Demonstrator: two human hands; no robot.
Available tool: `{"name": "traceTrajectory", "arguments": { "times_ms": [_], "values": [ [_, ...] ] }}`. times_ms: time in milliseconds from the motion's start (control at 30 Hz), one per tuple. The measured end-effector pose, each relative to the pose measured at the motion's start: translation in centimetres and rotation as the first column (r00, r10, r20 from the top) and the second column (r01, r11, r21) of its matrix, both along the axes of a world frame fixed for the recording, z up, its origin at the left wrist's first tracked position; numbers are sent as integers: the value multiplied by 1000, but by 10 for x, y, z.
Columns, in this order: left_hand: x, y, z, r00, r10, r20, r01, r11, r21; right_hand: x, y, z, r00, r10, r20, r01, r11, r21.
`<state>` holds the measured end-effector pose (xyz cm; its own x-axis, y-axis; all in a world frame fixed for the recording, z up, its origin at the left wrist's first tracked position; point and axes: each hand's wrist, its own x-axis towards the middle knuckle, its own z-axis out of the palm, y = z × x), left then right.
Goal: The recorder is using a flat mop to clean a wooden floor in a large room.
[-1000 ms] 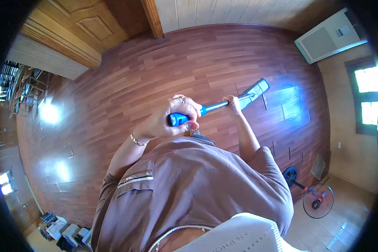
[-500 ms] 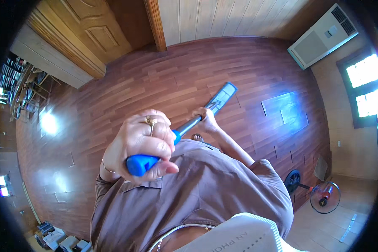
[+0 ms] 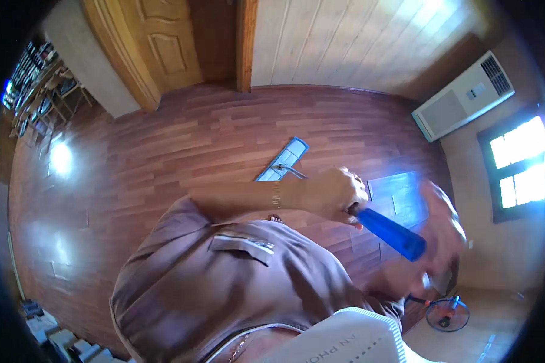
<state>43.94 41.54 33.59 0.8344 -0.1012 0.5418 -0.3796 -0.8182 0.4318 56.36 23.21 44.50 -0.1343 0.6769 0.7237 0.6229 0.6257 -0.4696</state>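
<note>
My left arm reaches across to the right, and my left hand is closed round the pole of a flat mop, just below its blue handle grip. The mop's long, pale blue-grey head lies slantwise on the wooden floor beyond my forearm. Part of the pole is hidden behind my left hand and wrist. My right hand is beside the free end of the blue grip, smeared by motion. Its fingers and thumb look apart in a curve, not wrapped round the grip.
A floor-standing air conditioner stands by the far right wall, near a bright window. A round fan is at lower right. A wooden door is at the far left, and chairs stand beyond the wall.
My left hand has gone from the blue grip to the pole below it, across to the right. My right hand has left the pole for the grip's end. The mop head has shifted left and nearer.
</note>
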Motion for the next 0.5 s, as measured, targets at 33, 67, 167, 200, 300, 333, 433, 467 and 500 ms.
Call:
{"name": "traceTrajectory", "arguments": {
  "times_ms": [33, 67, 167, 200, 300, 333, 433, 467, 500],
  "values": [
    [18, -2, -20, 998, -32, -53, 31, 999, -14, -1, 1, 21, 984, 90, 156, -114, 982, 150],
    [30, -5, -37, 999, -12, -50, 11, 999, -32, -8, -10, 30, 971, -47, 234, 22, 994, 109],
    [49, -17, -84, 970, -82, -227, 16, 960, -278, -35, -40, 13, 882, -369, 294, 372, 927, 47],
    [55, -23, -98, 960, -102, -262, 21, 956, -293, -47, -49, 1, 747, -604, 278, 620, 784, 38],
    [79, -30, -152, 919, -90, -385, -26, 957, -288, -59, -63, -16, 649, -759, 58, 746, 649, 150],
    [86, -22, -173, 921, -49, -385, -71, 953, -293, -53, -63, -16, 633, -774, 25, 762, 628, 154],
    [99, -28, -201, 881, -28, -472, -119, 953, -279, -28, -89, -23, 695, -718, 36, 698, 686, 204],
    [98, -36, -211, 892, 24, -451, -142, 963, -228, -22, -96, -30, 751, -660, -3, 648, 736, 197],
    [97, -40, -210, 904, 90, -418, -179, 967, -179, -15, -100, -31, 810, -585, -35, 580, 790, 198]
  ]
}}
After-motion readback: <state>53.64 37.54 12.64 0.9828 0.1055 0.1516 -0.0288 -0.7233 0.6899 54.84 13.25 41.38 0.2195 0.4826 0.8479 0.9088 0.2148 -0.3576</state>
